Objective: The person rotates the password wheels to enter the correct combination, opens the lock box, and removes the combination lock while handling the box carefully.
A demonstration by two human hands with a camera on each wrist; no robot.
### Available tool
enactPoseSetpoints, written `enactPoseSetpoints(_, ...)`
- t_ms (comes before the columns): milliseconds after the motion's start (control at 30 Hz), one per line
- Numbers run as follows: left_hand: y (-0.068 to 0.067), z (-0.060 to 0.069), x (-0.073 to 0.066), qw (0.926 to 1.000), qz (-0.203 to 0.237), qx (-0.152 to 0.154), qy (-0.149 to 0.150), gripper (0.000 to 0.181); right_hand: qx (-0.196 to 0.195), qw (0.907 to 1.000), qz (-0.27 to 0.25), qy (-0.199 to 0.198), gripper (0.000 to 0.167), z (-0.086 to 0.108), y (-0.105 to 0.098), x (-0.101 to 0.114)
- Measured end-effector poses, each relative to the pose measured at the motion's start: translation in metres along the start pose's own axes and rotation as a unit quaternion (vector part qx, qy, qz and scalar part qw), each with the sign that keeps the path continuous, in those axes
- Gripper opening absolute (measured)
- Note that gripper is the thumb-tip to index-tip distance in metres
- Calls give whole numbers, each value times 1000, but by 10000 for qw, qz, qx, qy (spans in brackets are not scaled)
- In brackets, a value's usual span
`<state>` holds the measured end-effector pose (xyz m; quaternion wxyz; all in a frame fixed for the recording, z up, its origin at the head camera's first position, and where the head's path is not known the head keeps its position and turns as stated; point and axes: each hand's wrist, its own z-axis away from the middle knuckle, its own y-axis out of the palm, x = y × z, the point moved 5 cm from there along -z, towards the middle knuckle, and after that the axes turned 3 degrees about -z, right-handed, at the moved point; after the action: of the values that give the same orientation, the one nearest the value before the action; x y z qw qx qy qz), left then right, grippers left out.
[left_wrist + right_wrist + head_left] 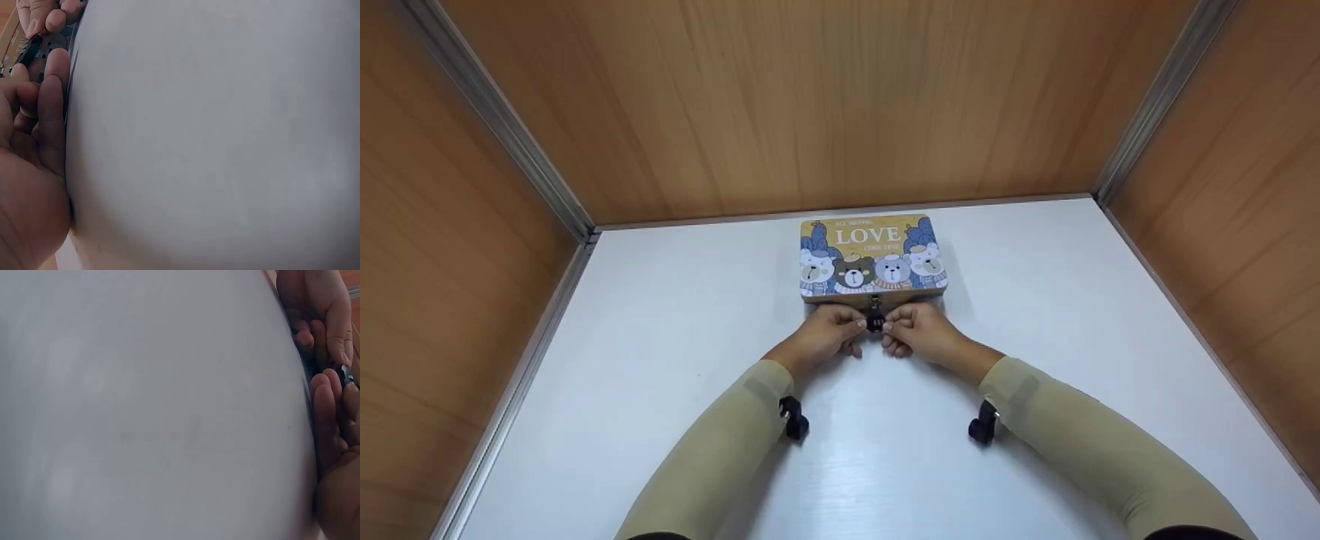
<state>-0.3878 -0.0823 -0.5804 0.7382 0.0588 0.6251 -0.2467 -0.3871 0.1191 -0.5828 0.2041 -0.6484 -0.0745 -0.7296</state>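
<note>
A rectangular tin box (pixel 874 259), printed with bears and the word LOVE, stands on the white table with its lid down. A small black combination padlock (pixel 875 322) hangs from the clasp (pixel 875 301) on its front side. From the left, my left hand (pixel 825 334) pinches the padlock's edge between thumb and fingers. My right hand (pixel 924 332) pinches the opposite edge. In the left wrist view the dark padlock (pixel 28 52) shows between both hands' fingertips. Fingers cover most of the padlock (pixel 346 375) in the right wrist view.
The white tabletop (pixel 697 300) extends around the box. Wood-grain panels enclose it at the back (pixel 840 112), left (pixel 450 262) and right (pixel 1230 210), with metal strips at the corners. Small black devices (pixel 795 420) are strapped at both wrists.
</note>
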Motion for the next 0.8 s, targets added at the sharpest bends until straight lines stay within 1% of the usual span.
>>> enactPoseSetpoints(300, -1, -3, -1, 9999, -3, 100, -107, 17, -32, 10000, -54, 6, 9, -4, 1, 0)
enactPoseSetpoints(400, -1, -2, -2, 9998, 18, 8, -182, 17, 55, 10000, -66, 27, 9, -4, 0, 1)
enactPoseSetpoints(500, -1, -3, -2, 9997, 18, -41, -227, 16, 50, 9999, -110, 87, 9, -4, 0, 1)
enactPoseSetpoints(733, 1, -2, -3, 9997, -35, -206, -96, 16, -55, 9995, -277, 132, 10, -4, -2, -1)
enactPoseSetpoints(800, 2, -1, -3, 9997, -16, -237, -113, 17, -24, 9993, -324, 197, 10, -5, -1, -2)
